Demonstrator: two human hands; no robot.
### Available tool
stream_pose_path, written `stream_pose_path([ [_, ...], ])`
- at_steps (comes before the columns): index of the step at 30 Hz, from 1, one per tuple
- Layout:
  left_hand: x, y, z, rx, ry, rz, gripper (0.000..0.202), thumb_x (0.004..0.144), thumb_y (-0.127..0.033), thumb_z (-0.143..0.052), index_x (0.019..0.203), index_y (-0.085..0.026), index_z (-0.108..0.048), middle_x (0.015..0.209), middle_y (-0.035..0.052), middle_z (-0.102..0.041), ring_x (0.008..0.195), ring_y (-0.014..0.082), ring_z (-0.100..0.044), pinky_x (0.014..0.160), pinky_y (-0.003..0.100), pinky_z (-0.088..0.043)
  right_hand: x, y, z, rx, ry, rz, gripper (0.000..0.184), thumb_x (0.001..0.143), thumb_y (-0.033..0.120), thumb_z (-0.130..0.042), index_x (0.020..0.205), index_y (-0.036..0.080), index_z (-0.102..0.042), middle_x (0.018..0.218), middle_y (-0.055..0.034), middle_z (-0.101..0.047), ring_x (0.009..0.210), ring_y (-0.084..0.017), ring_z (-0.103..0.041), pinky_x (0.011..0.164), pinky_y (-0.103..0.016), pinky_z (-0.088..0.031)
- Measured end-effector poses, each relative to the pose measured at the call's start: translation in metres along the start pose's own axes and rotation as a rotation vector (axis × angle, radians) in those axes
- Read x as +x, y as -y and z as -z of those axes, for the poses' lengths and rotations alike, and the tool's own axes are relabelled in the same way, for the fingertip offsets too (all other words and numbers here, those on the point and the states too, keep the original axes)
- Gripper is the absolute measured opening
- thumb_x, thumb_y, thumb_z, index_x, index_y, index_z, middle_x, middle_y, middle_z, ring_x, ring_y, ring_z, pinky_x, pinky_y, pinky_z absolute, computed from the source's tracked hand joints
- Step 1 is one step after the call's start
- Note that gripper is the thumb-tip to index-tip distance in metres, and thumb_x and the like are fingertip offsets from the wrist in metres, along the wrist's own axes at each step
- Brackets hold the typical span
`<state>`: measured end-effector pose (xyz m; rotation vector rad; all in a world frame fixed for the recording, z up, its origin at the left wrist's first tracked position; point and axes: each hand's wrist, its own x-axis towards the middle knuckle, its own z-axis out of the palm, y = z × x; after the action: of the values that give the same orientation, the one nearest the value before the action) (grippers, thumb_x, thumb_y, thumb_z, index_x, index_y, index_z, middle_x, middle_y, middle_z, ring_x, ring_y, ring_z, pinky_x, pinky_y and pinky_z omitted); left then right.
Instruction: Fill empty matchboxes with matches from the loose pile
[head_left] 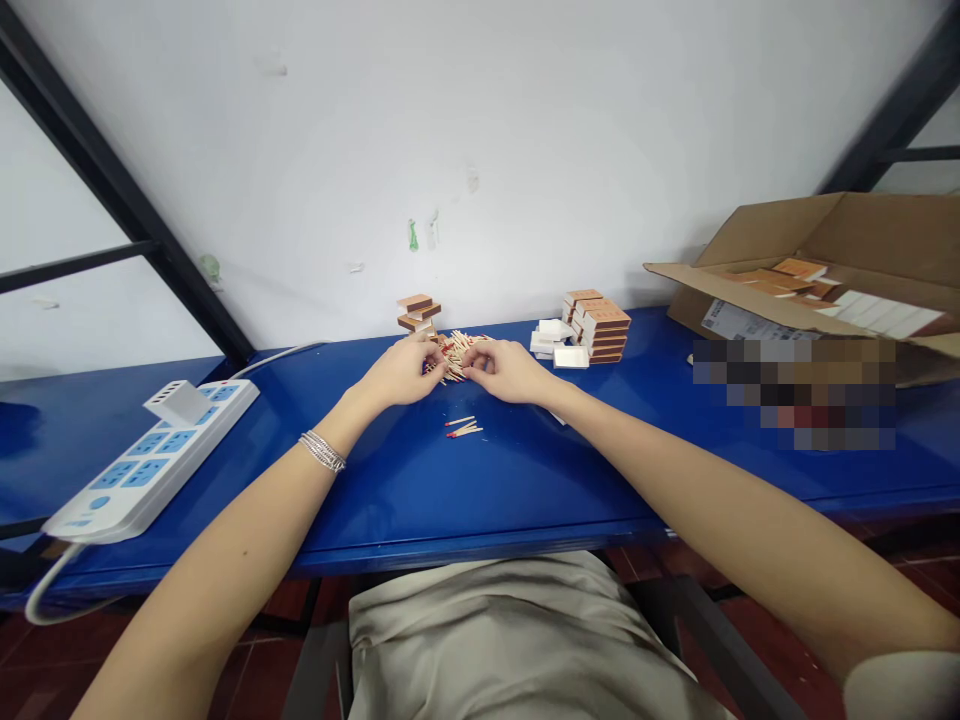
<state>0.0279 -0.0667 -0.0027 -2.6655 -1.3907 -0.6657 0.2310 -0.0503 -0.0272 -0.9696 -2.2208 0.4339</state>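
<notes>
A loose heap of wooden matches (459,345) with red heads lies on the blue table, between my two hands. My left hand (407,369) is at the heap's left edge, its fingers curled and thumb bent in. From the other side my right hand (508,371) reaches the heap, thumb and fingertips drawn together at the matches. What either hand's fingertips hold is too small to make out. Several separate matches (465,428) lie nearer to me. Just behind my left hand is a small uneven stack of matchboxes (418,312).
Right of the heap stand stacked matchboxes (606,330) beside white matchbox trays (570,357). An open cardboard box (817,230) holding more matchboxes is farther right, with a blurred patch before it. A white power strip (161,455) with a plugged-in adapter lies left. A wall rises behind.
</notes>
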Motion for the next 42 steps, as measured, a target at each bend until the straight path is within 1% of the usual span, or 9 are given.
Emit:
stream_pose_path([
  [3,0.000,-0.008,0.000,-0.049,0.009,-0.047,0.023,0.085,-0.030,-0.050,0.075,-0.016,-0.064,0.078,0.0050,-0.056,0.069,0.0158,-0.052,0.067,0.031,-0.043,-0.001,0.004,0.001,0.040,-0.026,0.068,0.015,0.079,0.021,-0.061,0.093,0.017,-0.066,0.070,0.0012,-0.066,0.060,-0.009,-0.055,0.061,-0.021,-0.037],
  [9,-0.001,-0.020,0.001,-0.150,-0.032,-0.086,0.030,0.088,-0.036,-0.049,0.068,-0.016,-0.059,0.075,0.0034,-0.055,0.069,0.0139,-0.050,0.065,0.028,-0.040,-0.002,0.008,0.000,0.034,-0.043,0.114,0.006,0.077,0.017,-0.061,0.078,0.016,-0.066,0.067,-0.0003,-0.065,0.060,-0.010,-0.056,0.062,-0.022,-0.040],
  [12,0.000,-0.017,0.001,-0.175,-0.033,-0.061,0.035,0.090,-0.039,-0.044,0.071,-0.015,-0.061,0.074,0.0032,-0.056,0.068,0.0138,-0.049,0.064,0.028,-0.039,0.000,0.006,0.000,0.135,-0.019,0.058,0.004,0.077,0.018,-0.061,0.077,0.015,-0.064,0.068,-0.0018,-0.066,0.058,-0.011,-0.059,0.059,-0.022,-0.043],
  [16,0.001,-0.001,-0.002,-0.141,0.006,0.042,0.031,0.088,-0.037,-0.046,0.075,-0.016,-0.065,0.073,0.0035,-0.060,0.065,0.0144,-0.050,0.062,0.028,-0.039,0.001,0.003,-0.003,0.478,0.134,-0.122,0.009,0.073,0.020,-0.066,0.075,0.015,-0.059,0.065,-0.0039,-0.066,0.056,-0.013,-0.063,0.053,-0.023,-0.047],
  [18,0.001,0.007,-0.005,-0.104,0.047,0.062,0.022,0.082,-0.034,-0.054,0.079,-0.016,-0.067,0.078,0.0040,-0.063,0.067,0.0152,-0.052,0.063,0.028,-0.040,0.000,0.004,-0.004,0.567,0.215,-0.143,0.012,0.070,0.019,-0.068,0.076,0.014,-0.059,0.067,-0.0043,-0.067,0.057,-0.013,-0.064,0.052,-0.022,-0.048],
  [24,0.000,0.013,-0.011,-0.027,0.102,0.026,0.021,0.079,-0.026,-0.052,0.088,-0.017,-0.068,0.083,0.0062,-0.062,0.075,0.0183,-0.055,0.070,0.031,-0.044,-0.004,0.011,0.001,0.371,0.480,-0.009,0.020,0.068,0.025,-0.071,0.084,0.013,-0.069,0.073,-0.0020,-0.068,0.063,-0.009,-0.059,0.060,-0.020,-0.046],
  [26,0.000,0.012,-0.013,-0.014,0.111,0.018,0.021,0.079,-0.027,-0.053,0.089,-0.017,-0.068,0.083,0.0063,-0.061,0.076,0.0190,-0.055,0.071,0.032,-0.044,-0.004,0.010,0.003,0.312,0.451,-0.007,0.023,0.071,0.028,-0.068,0.089,0.013,-0.070,0.077,-0.0027,-0.069,0.064,-0.009,-0.059,0.061,-0.020,-0.045],
  [32,0.001,0.018,-0.019,-0.035,0.128,0.016,0.018,0.080,-0.026,-0.054,0.088,-0.018,-0.067,0.086,0.0058,-0.060,0.077,0.0181,-0.055,0.073,0.031,-0.044,0.001,-0.007,0.001,-0.020,0.096,-0.078,0.010,0.073,0.019,-0.063,0.079,0.016,-0.071,0.075,-0.0021,-0.070,0.064,-0.011,-0.058,0.064,-0.022,-0.043],
  [42,0.001,0.017,-0.017,-0.058,0.138,0.056,0.015,0.081,-0.023,-0.052,0.085,-0.016,-0.065,0.087,0.0078,-0.058,0.079,0.0193,-0.055,0.076,0.033,-0.044,0.006,-0.016,-0.018,-0.090,0.029,-0.066,0.008,0.073,0.022,-0.064,0.074,0.017,-0.070,0.075,-0.0028,-0.071,0.068,-0.014,-0.061,0.066,-0.024,-0.043],
])
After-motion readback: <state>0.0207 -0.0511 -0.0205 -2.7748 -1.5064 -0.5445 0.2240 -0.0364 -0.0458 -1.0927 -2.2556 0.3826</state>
